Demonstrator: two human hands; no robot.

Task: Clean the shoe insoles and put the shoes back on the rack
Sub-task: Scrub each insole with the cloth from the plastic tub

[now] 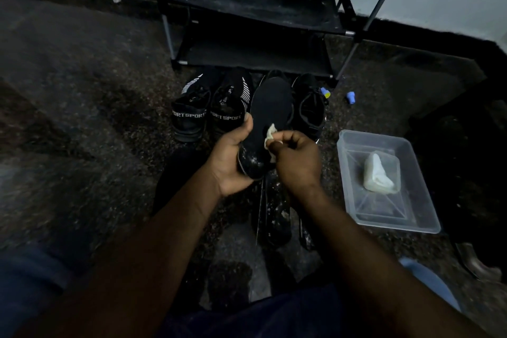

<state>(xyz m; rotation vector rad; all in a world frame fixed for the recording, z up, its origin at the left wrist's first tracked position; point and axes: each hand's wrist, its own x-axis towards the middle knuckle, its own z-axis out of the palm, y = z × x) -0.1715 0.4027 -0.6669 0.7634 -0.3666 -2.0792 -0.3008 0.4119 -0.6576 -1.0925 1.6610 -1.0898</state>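
Observation:
My left hand [233,156] grips the heel end of a black insole [270,112], which points away from me with white specks near the heel. My right hand [296,162] pinches a small pale cloth [270,133] against the insole's surface. Behind the insole stand two black shoes marked SPORT [192,115] [229,110] and another black shoe [310,110] to the right. The black shoe rack [255,22] stands against the wall, and the shelves I can see hold nothing. More dark insoles [274,217] lie on the floor under my hands.
A clear plastic tray [411,217] with a whitish lump [380,173] sits on the floor to the right. Two small blue objects [351,97] lie near the rack's right leg. The floor is dark speckled stone with wet patches. A dark shape fills the far right.

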